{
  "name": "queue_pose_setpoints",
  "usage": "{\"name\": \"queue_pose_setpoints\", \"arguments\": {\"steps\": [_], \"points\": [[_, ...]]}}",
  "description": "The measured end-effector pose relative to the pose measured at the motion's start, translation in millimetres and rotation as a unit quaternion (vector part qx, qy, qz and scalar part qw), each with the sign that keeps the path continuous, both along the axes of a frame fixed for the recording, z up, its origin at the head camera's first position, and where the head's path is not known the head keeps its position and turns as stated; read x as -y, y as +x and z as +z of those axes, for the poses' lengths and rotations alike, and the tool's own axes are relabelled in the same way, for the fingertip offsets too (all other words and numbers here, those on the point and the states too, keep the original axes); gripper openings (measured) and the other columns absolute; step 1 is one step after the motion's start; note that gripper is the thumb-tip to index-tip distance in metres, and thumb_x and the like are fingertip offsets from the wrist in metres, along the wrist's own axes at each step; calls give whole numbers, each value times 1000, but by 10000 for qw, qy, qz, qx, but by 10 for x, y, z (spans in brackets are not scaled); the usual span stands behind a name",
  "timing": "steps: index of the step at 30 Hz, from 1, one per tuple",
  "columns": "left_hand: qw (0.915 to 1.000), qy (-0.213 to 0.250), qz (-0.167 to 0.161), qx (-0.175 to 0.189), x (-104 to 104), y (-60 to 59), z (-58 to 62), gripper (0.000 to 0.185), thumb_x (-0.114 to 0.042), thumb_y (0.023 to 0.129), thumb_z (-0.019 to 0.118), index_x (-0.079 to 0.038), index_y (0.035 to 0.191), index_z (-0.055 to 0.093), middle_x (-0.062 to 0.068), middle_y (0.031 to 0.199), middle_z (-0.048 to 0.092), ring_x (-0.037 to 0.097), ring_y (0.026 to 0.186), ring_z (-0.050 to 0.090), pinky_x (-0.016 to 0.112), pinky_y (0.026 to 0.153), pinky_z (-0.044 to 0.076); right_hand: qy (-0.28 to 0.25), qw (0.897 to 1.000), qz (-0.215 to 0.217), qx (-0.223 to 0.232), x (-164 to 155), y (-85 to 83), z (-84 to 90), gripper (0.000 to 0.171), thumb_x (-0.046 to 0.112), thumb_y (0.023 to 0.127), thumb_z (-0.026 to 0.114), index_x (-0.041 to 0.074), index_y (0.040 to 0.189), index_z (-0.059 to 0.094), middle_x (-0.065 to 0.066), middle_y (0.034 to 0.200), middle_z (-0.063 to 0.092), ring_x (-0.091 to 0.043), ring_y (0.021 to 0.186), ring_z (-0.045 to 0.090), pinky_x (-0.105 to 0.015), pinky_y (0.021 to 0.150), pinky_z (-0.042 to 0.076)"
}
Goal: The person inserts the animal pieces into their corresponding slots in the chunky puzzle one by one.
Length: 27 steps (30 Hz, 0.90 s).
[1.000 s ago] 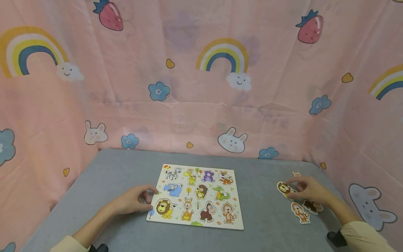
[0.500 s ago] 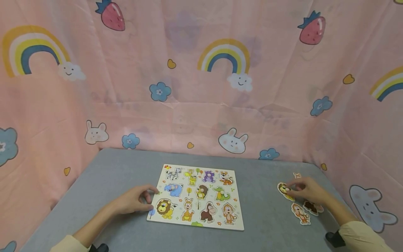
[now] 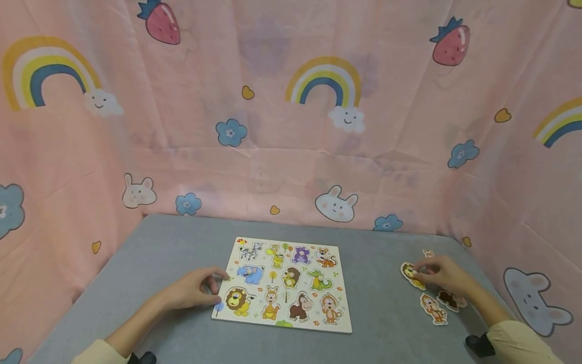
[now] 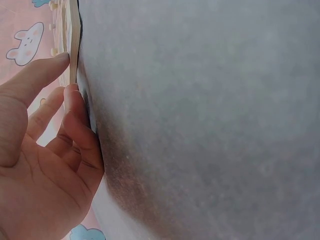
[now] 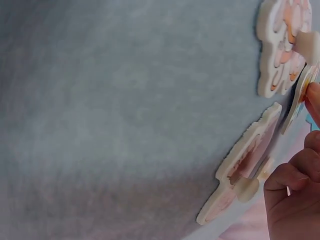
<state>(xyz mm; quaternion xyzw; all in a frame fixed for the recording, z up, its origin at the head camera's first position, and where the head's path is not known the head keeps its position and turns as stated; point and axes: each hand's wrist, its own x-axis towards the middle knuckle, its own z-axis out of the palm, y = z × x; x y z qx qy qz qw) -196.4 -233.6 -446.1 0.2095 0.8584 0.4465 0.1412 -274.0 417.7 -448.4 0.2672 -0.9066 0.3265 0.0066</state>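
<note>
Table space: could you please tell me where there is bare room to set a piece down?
The grey table is bare between the puzzle board and the loose lion piece, behind the board and left of the left hand. It is crowded around the right hand, among loose pieces.

right hand (image 3: 443,275) has slid slightly left over the lion piece (image 3: 409,273), covering more of it.

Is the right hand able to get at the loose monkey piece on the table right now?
Probably yes. The right hand rests on the lion piece, and the monkey piece lies flat just beside it on the grey table, with nothing between them.
</note>
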Motion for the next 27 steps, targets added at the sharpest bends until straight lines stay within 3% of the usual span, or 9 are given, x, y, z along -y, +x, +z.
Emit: {"name": "queue_pose_setpoints", "arguments": {"steps": [9, 13, 17, 27], "points": [[10000, 36, -64, 24, 4, -9, -7, 45, -9, 86, 82, -2, 125, 60, 6, 88, 57, 10, 60, 47, 24, 54, 40, -95, 9987, -295, -414, 57, 62, 106, 12, 6, 91, 76, 5, 102, 76, 10, 68, 51, -4, 60, 41, -28, 52, 38], [10000, 11, -53, -21, 8, -17, -19, 46, -9, 85, 82, -2, 125, 61, 5, 87, 57, 10, 60, 47, 23, 54, 39, -4, 9979, -530, -378, 160, 94, 217, 13, 13, 92, 76, 10, 105, 78, 2, 91, 69, -11, 80, 60, -28, 66, 48], [9999, 4, -66, -88, 18, -21, -24, 45, -10, 85, 82, -2, 124, 62, 5, 86, 58, 9, 59, 47, 23, 54, 39, -40, 9979, -627, -153, 305, 103, 300, 16, 19, 94, 76, 14, 109, 78, -2, 107, 72, -22, 100, 65, -31, 77, 51], [10000, 78, -56, -29, 19, -23, 4, 40, -7, 84, 81, 0, 120, 64, 3, 85, 61, 9, 57, 47, 23, 53, 38, -365, 9980, -507, 114, 791, 54, 339, 18, 24, 91, 79, 14, 105, 78, 2, 83, 60, -12, 74, 49, -29, 61, 40]]}}
